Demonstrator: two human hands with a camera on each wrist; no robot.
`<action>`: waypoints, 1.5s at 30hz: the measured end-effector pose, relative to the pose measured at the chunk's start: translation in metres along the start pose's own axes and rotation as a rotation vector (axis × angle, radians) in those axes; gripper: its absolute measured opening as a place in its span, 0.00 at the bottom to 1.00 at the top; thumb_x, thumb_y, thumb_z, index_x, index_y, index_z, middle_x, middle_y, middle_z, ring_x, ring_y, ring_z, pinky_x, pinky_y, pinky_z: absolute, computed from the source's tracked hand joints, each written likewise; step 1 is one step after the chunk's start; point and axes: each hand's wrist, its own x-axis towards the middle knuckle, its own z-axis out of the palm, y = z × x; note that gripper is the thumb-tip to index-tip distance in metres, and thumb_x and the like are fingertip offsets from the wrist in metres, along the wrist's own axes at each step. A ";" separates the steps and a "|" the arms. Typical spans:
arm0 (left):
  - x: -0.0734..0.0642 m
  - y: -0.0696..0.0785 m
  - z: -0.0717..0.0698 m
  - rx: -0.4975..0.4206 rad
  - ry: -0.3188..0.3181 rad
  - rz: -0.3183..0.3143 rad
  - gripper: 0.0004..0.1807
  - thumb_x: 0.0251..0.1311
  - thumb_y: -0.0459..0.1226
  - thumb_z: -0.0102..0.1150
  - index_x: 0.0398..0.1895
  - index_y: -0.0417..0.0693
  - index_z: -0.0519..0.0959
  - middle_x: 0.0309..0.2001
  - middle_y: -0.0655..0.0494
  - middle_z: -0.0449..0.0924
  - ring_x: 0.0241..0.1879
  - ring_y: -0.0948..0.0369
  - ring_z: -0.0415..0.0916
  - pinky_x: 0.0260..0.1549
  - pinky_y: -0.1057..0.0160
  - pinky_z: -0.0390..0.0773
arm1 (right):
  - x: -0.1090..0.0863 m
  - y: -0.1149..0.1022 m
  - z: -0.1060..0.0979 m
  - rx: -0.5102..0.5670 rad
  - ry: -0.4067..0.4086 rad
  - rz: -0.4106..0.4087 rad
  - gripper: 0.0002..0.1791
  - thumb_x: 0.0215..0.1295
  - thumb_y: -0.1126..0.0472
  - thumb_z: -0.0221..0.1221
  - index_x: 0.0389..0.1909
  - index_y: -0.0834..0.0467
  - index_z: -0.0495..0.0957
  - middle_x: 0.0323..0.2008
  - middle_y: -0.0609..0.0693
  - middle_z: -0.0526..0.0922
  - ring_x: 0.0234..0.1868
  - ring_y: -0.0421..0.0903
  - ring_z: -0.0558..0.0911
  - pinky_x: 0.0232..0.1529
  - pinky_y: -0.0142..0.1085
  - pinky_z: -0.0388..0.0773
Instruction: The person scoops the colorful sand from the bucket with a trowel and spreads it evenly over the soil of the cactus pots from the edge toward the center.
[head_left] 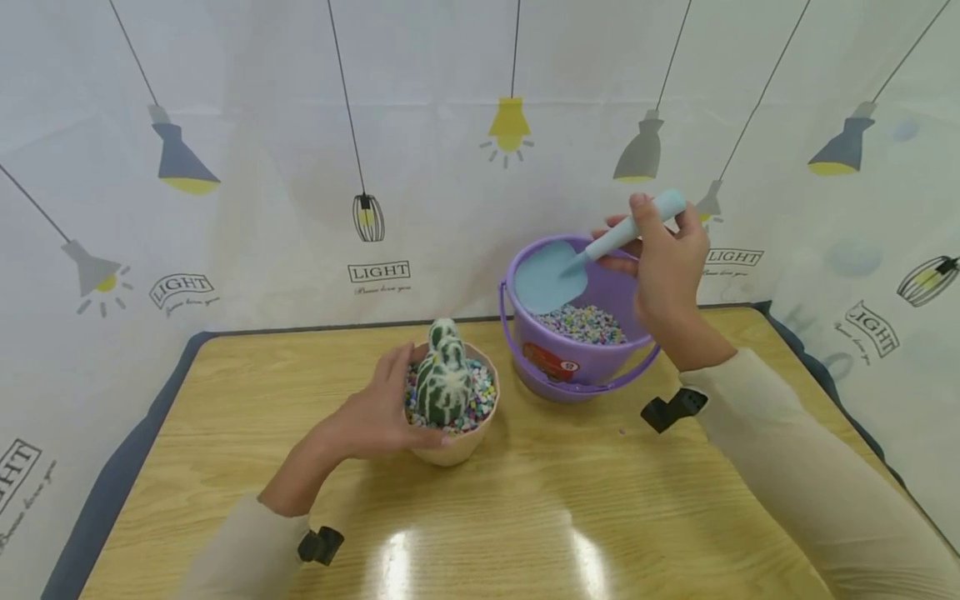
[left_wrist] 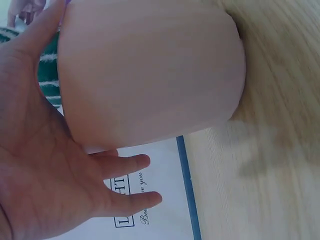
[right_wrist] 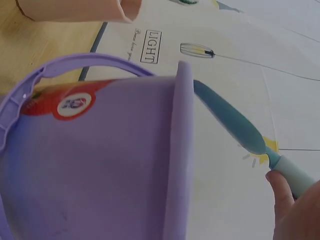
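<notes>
My left hand (head_left: 381, 408) holds a pale pink flowerpot (head_left: 447, 453) at its rim, thumb on the near side and fingers round the far side. In the left wrist view two fingers reach past the smooth wall. The pot holds a green cactus (head_left: 444, 392) with white stripes, amid small coloured pebbles (head_left: 482, 396). My right hand (head_left: 667, 267) grips the handle of a light blue shovel (head_left: 551, 277) above a purple bucket (head_left: 611, 358). The shovel's blade tilts downward over the opening, its tip close to the rim in the right wrist view. Multicoloured pebbles (head_left: 585, 323) lie in the bucket.
The bucket's handle (head_left: 637, 371) hangs down on its front side. Pot and bucket stand close together on a wooden table (head_left: 600, 483), with a lamp-patterned white cloth (head_left: 285, 250) behind and at the sides.
</notes>
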 end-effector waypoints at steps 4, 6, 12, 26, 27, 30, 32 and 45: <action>0.001 0.001 0.001 0.019 0.007 -0.025 0.71 0.36 0.64 0.73 0.77 0.51 0.40 0.74 0.40 0.42 0.64 0.40 0.64 0.57 0.37 0.70 | 0.007 0.002 -0.003 -0.006 0.001 -0.007 0.18 0.61 0.56 0.66 0.42 0.63 0.73 0.30 0.60 0.85 0.31 0.56 0.87 0.28 0.46 0.83; 0.002 0.000 0.000 0.008 -0.004 -0.017 0.71 0.36 0.64 0.74 0.77 0.50 0.40 0.73 0.39 0.42 0.64 0.40 0.63 0.58 0.37 0.69 | 0.011 0.004 -0.004 -0.033 0.003 -0.013 0.18 0.60 0.56 0.67 0.43 0.62 0.73 0.31 0.60 0.85 0.31 0.55 0.87 0.29 0.46 0.83; 0.006 -0.001 -0.007 -0.038 -0.060 0.003 0.71 0.37 0.60 0.76 0.77 0.47 0.39 0.73 0.38 0.41 0.67 0.41 0.58 0.63 0.38 0.63 | 0.021 0.014 -0.012 -0.162 0.003 -0.013 0.17 0.60 0.57 0.67 0.44 0.60 0.75 0.33 0.57 0.85 0.32 0.51 0.88 0.31 0.43 0.84; 0.013 -0.008 -0.016 -0.100 -0.128 0.022 0.72 0.36 0.54 0.78 0.77 0.45 0.37 0.73 0.40 0.41 0.70 0.41 0.51 0.67 0.36 0.55 | 0.038 0.038 -0.031 -0.505 -0.027 0.005 0.13 0.62 0.58 0.66 0.46 0.55 0.79 0.34 0.47 0.84 0.39 0.48 0.84 0.36 0.34 0.84; 0.013 -0.008 -0.017 -0.098 -0.130 0.025 0.72 0.36 0.54 0.78 0.77 0.44 0.37 0.73 0.40 0.41 0.70 0.41 0.51 0.67 0.36 0.55 | 0.038 0.039 -0.032 -0.566 -0.027 -0.002 0.13 0.62 0.57 0.66 0.46 0.54 0.80 0.34 0.45 0.85 0.39 0.46 0.84 0.36 0.33 0.83; 0.016 -0.008 -0.017 -0.096 -0.136 0.034 0.72 0.36 0.54 0.78 0.77 0.44 0.37 0.73 0.39 0.41 0.70 0.41 0.50 0.67 0.35 0.54 | 0.039 0.041 -0.037 -0.723 -0.020 -0.016 0.13 0.62 0.55 0.65 0.47 0.50 0.81 0.34 0.43 0.85 0.37 0.40 0.82 0.35 0.30 0.79; 0.017 -0.008 -0.017 -0.092 -0.137 0.040 0.73 0.35 0.53 0.78 0.77 0.44 0.37 0.72 0.39 0.42 0.70 0.42 0.49 0.67 0.35 0.53 | 0.039 0.044 -0.039 -0.796 -0.021 -0.018 0.15 0.62 0.54 0.65 0.49 0.51 0.81 0.36 0.44 0.85 0.36 0.37 0.81 0.35 0.30 0.76; 0.015 -0.006 -0.018 -0.116 -0.140 0.040 0.72 0.36 0.52 0.78 0.77 0.42 0.37 0.72 0.38 0.42 0.70 0.41 0.49 0.67 0.35 0.53 | 0.037 0.056 -0.042 -1.141 -0.226 -0.030 0.18 0.70 0.53 0.51 0.52 0.63 0.68 0.45 0.65 0.81 0.46 0.60 0.80 0.46 0.50 0.77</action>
